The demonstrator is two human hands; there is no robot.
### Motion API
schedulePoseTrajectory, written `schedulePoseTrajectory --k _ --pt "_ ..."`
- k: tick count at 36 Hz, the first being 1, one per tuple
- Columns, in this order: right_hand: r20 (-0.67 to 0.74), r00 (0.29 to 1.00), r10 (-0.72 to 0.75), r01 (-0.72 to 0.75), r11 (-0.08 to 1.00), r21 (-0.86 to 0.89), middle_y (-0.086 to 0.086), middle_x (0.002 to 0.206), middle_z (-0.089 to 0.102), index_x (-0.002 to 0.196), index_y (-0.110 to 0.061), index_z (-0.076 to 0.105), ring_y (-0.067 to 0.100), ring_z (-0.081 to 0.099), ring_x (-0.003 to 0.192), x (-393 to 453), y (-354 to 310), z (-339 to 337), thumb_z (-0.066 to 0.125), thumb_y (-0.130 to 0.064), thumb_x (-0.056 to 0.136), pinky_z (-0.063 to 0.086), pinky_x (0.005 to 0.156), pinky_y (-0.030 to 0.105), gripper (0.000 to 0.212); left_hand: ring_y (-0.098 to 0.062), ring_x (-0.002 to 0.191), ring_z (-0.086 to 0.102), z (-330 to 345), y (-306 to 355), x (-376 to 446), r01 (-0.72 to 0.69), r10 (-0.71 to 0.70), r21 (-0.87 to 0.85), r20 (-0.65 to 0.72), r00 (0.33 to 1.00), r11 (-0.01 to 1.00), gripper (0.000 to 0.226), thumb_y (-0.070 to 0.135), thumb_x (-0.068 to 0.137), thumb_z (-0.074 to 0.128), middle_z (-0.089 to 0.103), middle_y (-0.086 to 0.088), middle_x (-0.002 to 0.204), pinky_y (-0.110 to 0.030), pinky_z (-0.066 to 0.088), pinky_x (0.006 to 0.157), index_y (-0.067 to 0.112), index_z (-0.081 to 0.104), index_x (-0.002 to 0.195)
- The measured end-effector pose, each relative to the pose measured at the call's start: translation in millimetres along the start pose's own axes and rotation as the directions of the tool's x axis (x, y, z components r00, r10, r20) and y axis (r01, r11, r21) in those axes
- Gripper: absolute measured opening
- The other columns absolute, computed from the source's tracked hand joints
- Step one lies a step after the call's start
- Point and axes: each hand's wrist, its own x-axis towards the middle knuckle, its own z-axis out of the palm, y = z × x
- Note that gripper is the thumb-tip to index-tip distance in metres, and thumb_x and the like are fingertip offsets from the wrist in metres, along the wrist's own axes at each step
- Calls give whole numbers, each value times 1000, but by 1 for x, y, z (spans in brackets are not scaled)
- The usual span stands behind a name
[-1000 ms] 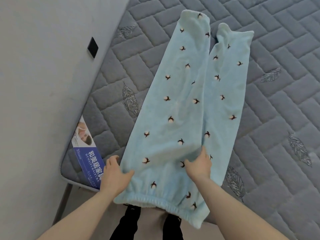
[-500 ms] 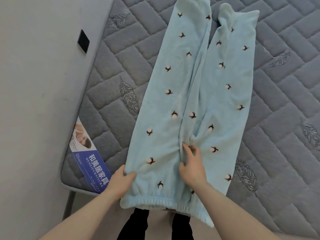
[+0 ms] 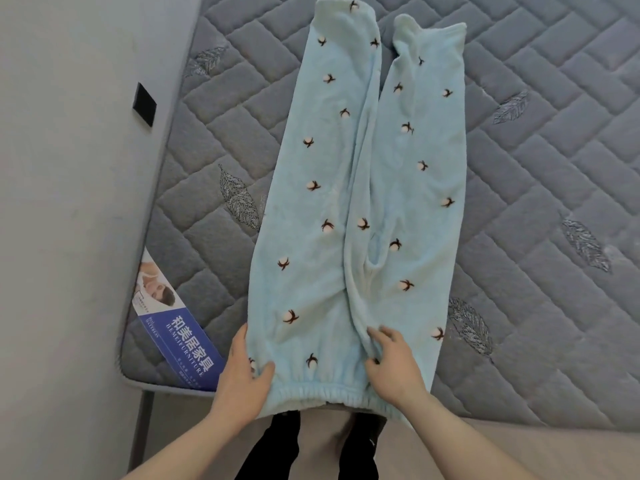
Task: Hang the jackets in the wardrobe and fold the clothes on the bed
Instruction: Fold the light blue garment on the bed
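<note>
The left hand pinches the waistband of the fleece trousers on the bed; the right hand bunches the crotch fabric. Its grip is loose; the slack could fold in crooked.

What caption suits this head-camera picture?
Two hands, left and right, grip light-blue pyjama trousers on a quilted mattress.
</note>
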Motion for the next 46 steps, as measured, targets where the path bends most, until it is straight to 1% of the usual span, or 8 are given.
schedulePoseTrajectory --k 7,12,18,26,33,38,42,46 --pt "-201 977 68 -9 960 281 -9 125 50 129 -25 61 11 58 104 -18 24 -29 62 -7 87 45 89 27 46 21 128 37 15 54 -25 -274 273 13 46 961 962 82 11 92 61 32 42 142 0 33 96 59 21 144" --pt "-215 963 159 -77 936 345 -8 122 48 123 -30 61 12 59 96 -31 49 -57 57 -5 88 46 87 32 43 7 138 39 45 104 -41 -329 334 -67 81 939 942 65 8 96 56 43 29 147 -23 33 116 37 38 151" --pt "-218 955 201 -106 918 383 -4 113 54 112 -33 63 -1 57 83 -37 76 -83 63 -10 87 37 78 28 34 9 137 38 98 159 -58 -402 414 -99 244 877 910 57 17 100 51 45 28 147 -16 33 114 36 38 152" --pt "-202 954 220 -136 921 365 6 125 64 118 -18 68 25 57 123 -33 103 -95 59 1 82 42 105 34 42 -14 153 21 181 159 -51 -508 335 246 511 792 826 67 23 101 46 16 4 169 -20 15 119 20 18 162" --pt "-138 954 266 -195 902 385 5 129 65 121 -18 67 23 56 125 -29 113 -93 58 0 83 40 108 33 42 -15 153 24 192 129 -37 -512 130 340 722 680 789 63 18 95 50 15 10 169 -24 19 124 23 37 157" --pt "-141 964 227 -149 895 421 0 123 66 117 -22 67 18 58 121 -20 99 -98 62 -6 86 43 104 31 35 7 108 59 159 141 -36 -430 248 182 597 763 885 44 31 86 49 46 37 141 -22 48 96 49 55 125" --pt "-147 977 156 -84 909 409 -7 119 63 121 -27 64 14 61 107 -2 69 -113 66 -20 91 43 88 27 31 6 105 59 110 154 -13 -367 309 148 308 900 918 33 28 86 54 58 33 119 -24 52 86 52 59 109" --pt "-146 984 106 -39 916 400 -8 126 59 128 -29 58 17 63 106 27 29 -134 67 -30 93 50 98 37 36 6 103 55 60 171 42 -328 320 223 73 945 918 36 15 89 61 55 28 124 -27 50 85 44 60 110"
